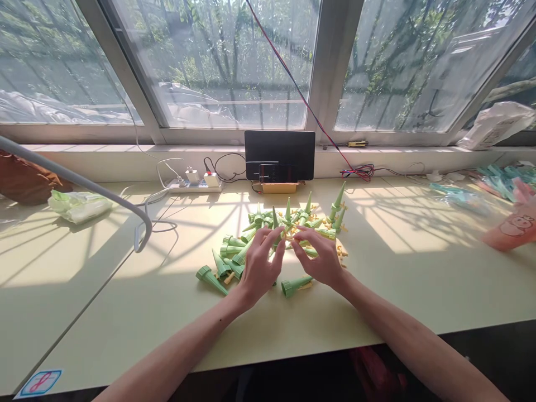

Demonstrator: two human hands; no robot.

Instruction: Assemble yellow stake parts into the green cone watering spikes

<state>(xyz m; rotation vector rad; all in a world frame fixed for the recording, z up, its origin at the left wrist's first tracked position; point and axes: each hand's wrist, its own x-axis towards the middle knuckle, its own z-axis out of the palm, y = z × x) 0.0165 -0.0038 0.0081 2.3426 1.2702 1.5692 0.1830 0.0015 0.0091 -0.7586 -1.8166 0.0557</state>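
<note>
My left hand [260, 263] is closed around a green plastic cone-shaped spike [274, 216], its tip pointing up. My right hand [320, 258] is pinched just to its right, level with the spike. A small yellow plastic piece [288, 237] shows at its fingertips, partly hidden. Behind and beside both hands lies a pile of similar green spikes [237, 250] with ribbed caps, mixed with small yellow pieces [342, 251]. One green spike [295, 286] rests on the table below my right hand. A pair of spikes [337, 204] stands upright at the pile's right.
Behind the pile, a dark tablet [280, 148] and a phone [278, 173] lean on a stand. A power strip [196, 187] with chargers lies to their left. A grey metal arm [96, 184] reaches in from the left. A pink bag [513, 223] sits far right.
</note>
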